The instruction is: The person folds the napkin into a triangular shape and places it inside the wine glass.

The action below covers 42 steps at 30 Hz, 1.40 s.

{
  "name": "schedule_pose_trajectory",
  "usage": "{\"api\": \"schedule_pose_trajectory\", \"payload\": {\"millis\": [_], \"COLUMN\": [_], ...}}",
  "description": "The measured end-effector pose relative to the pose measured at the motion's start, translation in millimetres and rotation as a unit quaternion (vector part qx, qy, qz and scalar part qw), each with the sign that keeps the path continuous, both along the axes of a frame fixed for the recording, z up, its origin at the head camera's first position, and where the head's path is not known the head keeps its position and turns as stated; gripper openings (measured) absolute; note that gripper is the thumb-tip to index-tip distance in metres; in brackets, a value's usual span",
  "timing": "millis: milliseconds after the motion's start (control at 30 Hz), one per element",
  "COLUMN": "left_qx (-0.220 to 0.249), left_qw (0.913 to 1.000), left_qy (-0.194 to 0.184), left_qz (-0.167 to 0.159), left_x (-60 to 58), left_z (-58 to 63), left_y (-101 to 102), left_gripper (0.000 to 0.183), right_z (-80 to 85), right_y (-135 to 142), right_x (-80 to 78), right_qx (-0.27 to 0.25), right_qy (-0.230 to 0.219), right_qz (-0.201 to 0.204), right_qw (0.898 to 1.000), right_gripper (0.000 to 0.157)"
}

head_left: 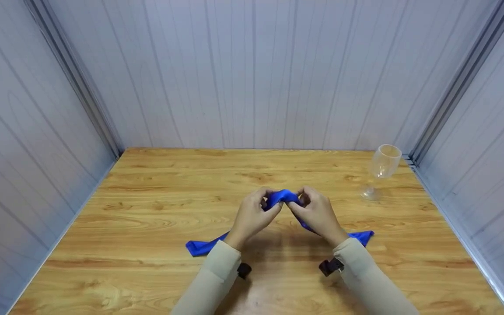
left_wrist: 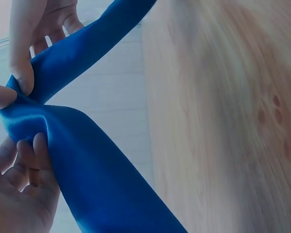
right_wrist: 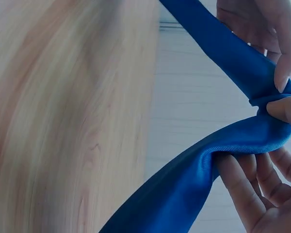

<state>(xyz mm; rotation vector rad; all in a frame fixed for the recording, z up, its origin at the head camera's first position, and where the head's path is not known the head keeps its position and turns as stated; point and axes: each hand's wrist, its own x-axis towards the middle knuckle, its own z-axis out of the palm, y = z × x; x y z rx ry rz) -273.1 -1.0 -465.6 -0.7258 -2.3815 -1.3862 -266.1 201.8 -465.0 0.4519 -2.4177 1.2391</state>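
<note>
A long strip of shiny blue satin cloth (head_left: 285, 195) is raised at its middle above the wooden table, and its two ends lie out to either side. My left hand (head_left: 252, 214) pinches the raised part between thumb and fingers. Close beside it, my right hand (head_left: 317, 213) pinches the same part from the other side. In the left wrist view the cloth (left_wrist: 111, 174) bends sharply at the thumbs and hangs down in a wide band. The right wrist view has the cloth (right_wrist: 179, 179) creased between the thumbs; the fingers support it from beneath.
A clear stemmed wine glass (head_left: 385, 162) stands upright at the table's back right. Pale panelled walls (head_left: 252, 74) enclose the wooden table (head_left: 147, 197) at the back and both sides. Dark devices (head_left: 330, 266) are worn at both wrists.
</note>
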Motion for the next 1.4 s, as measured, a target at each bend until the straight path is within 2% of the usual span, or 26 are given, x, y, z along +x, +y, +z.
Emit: {"api": "schedule_pose_trajectory", "payload": {"millis": [267, 400, 533, 667, 767, 900, 1167, 1400], "left_qx": [0.063, 0.088, 0.093, 0.1, 0.122, 0.166, 0.219, 0.257], "left_qw": [0.9946, 0.9913, 0.9905, 0.9892, 0.9855, 0.9768, 0.9674, 0.9571], "left_qy": [-0.028, -0.029, -0.024, -0.023, -0.027, -0.039, -0.076, -0.076], "left_qz": [-0.078, -0.094, -0.098, -0.104, -0.115, -0.129, -0.102, -0.111], "left_x": [3.8, 2.9, 2.5, 4.4, 6.6, 8.4, 8.2, 8.6], "left_z": [8.4, 12.2, 14.0, 17.5, 23.3, 31.4, 43.2, 53.7], "left_y": [1, 2, 2, 2, 3, 5, 9, 14], "left_gripper": [0.033, 0.035, 0.034, 0.035, 0.035, 0.034, 0.028, 0.028], "right_z": [17.5, 25.2, 30.1, 58.0, 68.9, 60.1, 66.7, 74.0], "right_y": [0, 2, 3, -2, -2, 6, 9, 5], "right_x": [4.2, 3.9, 4.9, 23.2, 26.9, 14.4, 12.5, 12.4], "right_qx": [-0.086, -0.099, -0.097, -0.085, -0.087, -0.107, -0.116, -0.117], "right_qy": [-0.048, -0.056, -0.066, -0.092, -0.115, -0.128, -0.111, -0.088], "right_qz": [0.01, 0.014, 0.024, 0.038, 0.052, 0.072, 0.11, 0.136], "right_qw": [0.995, 0.993, 0.993, 0.991, 0.988, 0.983, 0.981, 0.98], "right_gripper": [0.015, 0.017, 0.019, 0.019, 0.019, 0.025, 0.038, 0.05]}}
